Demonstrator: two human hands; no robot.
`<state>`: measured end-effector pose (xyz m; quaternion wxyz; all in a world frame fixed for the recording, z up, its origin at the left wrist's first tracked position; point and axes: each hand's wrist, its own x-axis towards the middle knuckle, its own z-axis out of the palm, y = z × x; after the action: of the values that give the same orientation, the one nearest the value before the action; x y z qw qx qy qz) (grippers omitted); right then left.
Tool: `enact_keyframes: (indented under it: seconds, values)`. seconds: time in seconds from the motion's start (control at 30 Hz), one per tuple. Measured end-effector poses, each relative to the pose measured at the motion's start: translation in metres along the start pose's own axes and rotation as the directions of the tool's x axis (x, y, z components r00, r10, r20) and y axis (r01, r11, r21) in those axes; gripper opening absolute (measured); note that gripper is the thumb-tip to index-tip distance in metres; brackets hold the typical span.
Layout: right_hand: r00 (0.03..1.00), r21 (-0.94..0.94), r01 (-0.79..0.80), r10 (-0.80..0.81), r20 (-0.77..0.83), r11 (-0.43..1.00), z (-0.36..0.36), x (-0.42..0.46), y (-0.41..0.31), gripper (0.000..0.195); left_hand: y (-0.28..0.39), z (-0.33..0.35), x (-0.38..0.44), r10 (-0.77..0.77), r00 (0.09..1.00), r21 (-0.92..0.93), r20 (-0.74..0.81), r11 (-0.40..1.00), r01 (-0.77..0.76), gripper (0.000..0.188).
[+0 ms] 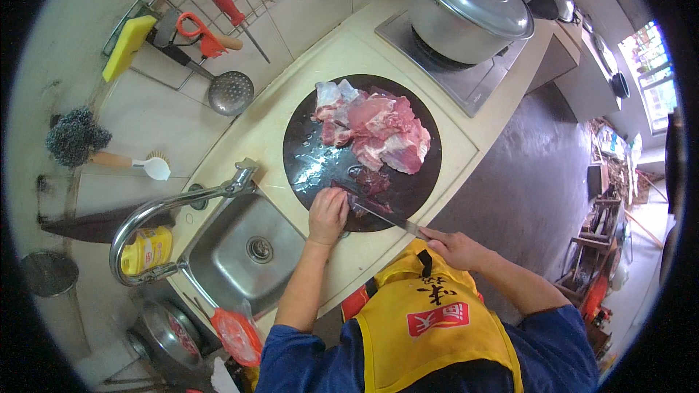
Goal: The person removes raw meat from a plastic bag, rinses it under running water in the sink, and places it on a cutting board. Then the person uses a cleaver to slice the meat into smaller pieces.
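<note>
A round dark cutting board (306,161) lies on the counter, its surface wet and shiny. Raw meat (377,125) with pale fat is piled on its far half. Nearer me is a small dark red piece of meat (374,181). My right hand (457,249) grips a kitchen knife (385,215) at the handle, and the blade runs low over the board toward my left hand (329,214). The left fingers are curled at the board's near left edge, around a small scrap of meat (354,203) beside the blade; they partly cover it.
A steel sink (229,251) with a curved faucet (147,213) lies left. A large lidded aluminium pot (464,16) stands on the gas hob (469,87) at the far right. A skimmer (230,93) and other tools hang on the wall. An orange plastic bag (236,335) is near the sink.
</note>
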<state>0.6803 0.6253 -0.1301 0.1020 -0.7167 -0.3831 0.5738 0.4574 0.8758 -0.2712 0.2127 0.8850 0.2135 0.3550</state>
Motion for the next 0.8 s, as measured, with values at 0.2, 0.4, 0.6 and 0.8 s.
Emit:
enact_keyframes:
  seconds: [0.2,0.4,0.6,0.8]
  values:
    - [0.997,0.307,-0.046,0.063,-0.045,0.951,-0.012,0.007,-0.008,0.054,0.005,-0.004,0.000,-0.007,1.000,0.044,0.019,0.999,0.006,0.025]
    - [0.966,0.063,0.169,-0.153,-0.208,0.984,0.009,0.033,-0.077,0.056,-0.002,-0.003,-0.007,0.018,0.995,0.036,0.094,0.999,-0.021,0.027]
    - [0.979,-0.039,0.155,-0.158,-0.125,0.987,0.013,0.034,-0.081,0.060,-0.002,-0.006,-0.005,0.031,0.994,0.039,0.107,0.999,-0.035,0.029]
    - [0.992,-0.039,0.085,-0.088,-0.089,0.996,0.010,0.018,-0.068,0.061,-0.005,-0.004,-0.011,-0.006,0.994,0.008,0.112,1.000,0.005,0.031]
